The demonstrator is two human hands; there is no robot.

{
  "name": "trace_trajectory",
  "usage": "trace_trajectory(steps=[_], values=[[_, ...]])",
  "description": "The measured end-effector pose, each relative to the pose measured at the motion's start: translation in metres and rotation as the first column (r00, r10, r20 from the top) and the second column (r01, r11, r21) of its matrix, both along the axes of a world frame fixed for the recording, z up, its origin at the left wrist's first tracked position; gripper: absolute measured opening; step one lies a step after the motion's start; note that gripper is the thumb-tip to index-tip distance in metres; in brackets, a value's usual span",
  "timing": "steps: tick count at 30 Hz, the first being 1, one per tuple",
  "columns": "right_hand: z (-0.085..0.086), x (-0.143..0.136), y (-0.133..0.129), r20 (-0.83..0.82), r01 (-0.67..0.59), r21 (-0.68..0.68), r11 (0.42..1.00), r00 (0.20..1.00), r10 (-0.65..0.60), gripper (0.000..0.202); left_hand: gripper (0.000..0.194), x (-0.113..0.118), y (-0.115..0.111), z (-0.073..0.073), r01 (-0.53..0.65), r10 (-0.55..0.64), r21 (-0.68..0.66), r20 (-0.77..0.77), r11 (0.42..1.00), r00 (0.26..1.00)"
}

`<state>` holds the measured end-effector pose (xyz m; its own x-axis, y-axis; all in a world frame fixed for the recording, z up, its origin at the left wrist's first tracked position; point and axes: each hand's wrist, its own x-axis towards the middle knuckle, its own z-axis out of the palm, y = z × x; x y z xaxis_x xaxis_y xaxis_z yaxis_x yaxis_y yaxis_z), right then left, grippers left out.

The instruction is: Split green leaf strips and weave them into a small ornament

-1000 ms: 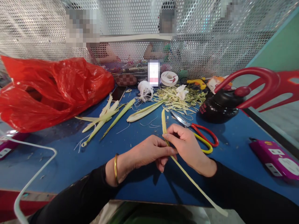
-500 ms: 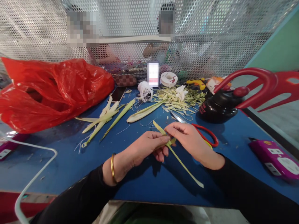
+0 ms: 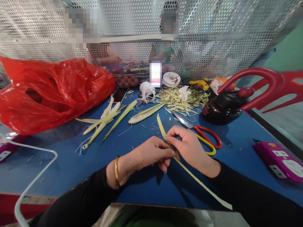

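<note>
Both hands pinch one leaf strip (image 3: 189, 172), left hand (image 3: 151, 154) beside right hand (image 3: 189, 145); best keep it taut, scissors (image 3: 201, 134) just beyond.

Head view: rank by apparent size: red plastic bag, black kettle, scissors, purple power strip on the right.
1. red plastic bag, largest by far.
2. black kettle, counting its red handle.
3. and 4. scissors and purple power strip: look about alike; the strip sits nearer the camera and is cut by the frame edge, so unranked.
</note>
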<state>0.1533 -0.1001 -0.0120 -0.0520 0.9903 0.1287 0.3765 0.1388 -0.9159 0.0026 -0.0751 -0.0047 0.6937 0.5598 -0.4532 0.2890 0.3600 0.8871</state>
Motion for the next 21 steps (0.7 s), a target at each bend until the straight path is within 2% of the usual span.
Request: trace_trajectory(steps=[2, 5, 7, 9, 10, 12, 14, 16, 18, 21], values=[[0.0, -0.001, 0.0, 0.033, -0.017, 0.046, 0.999, 0.999, 0.016, 0.021, 0.033, 0.001, -0.001, -0.002, -0.003, 0.003, -0.003, 0.027, 1.0, 1.0], [0.003, 0.004, 0.002, 0.09, 0.02, 0.169, 0.985, 0.995, -0.035, 0.017, 0.032, 0.001, -0.001, -0.002, -0.108, 0.113, -0.051, 0.094, 0.993, 0.989], [0.007, 0.011, 0.002, 0.114, 0.115, 0.312, 0.943, 0.981, -0.158, 0.013, 0.031, 0.001, 0.0, 0.0, -0.192, 0.201, -0.075, 0.147, 0.979, 0.969], [0.013, 0.019, 0.003, 0.093, 0.247, 0.389, 0.888, 0.948, -0.304, 0.015, 0.036, 0.0, 0.002, 0.003, -0.25, 0.259, -0.072, 0.188, 0.966, 0.947], [0.015, 0.022, 0.003, 0.073, 0.302, 0.376, 0.876, 0.933, -0.353, 0.021, 0.04, -0.001, 0.003, 0.004, -0.274, 0.282, -0.068, 0.2, 0.959, 0.938], [0.018, 0.027, 0.004, 0.048, 0.327, 0.24, 0.914, 0.936, -0.348, 0.037, 0.044, -0.002, 0.005, 0.005, -0.315, 0.32, -0.061, 0.209, 0.947, 0.924], [0.019, 0.028, 0.005, 0.018, 0.192, 0.004, 0.981, 0.981, -0.192, 0.05, 0.045, -0.003, 0.006, 0.006, -0.344, 0.348, -0.053, 0.202, 0.937, 0.916], [0.016, 0.025, 0.006, -0.062, -0.009, -0.199, 0.98, 0.998, -0.003, 0.052, 0.044, -0.003, 0.006, 0.005, -0.359, 0.361, -0.045, 0.204, 0.932, 0.91], [0.011, 0.02, 0.006, -0.174, -0.107, -0.261, 0.959, 0.983, 0.062, 0.045, 0.039, -0.003, 0.006, 0.004, -0.366, 0.365, -0.038, 0.208, 0.93, 0.907], [0.004, 0.015, 0.006, -0.365, -0.074, -0.254, 0.964, 0.931, -0.025, 0.029, 0.034, -0.003, 0.005, 0.003, -0.357, 0.356, -0.031, 0.175, 0.934, 0.918]])
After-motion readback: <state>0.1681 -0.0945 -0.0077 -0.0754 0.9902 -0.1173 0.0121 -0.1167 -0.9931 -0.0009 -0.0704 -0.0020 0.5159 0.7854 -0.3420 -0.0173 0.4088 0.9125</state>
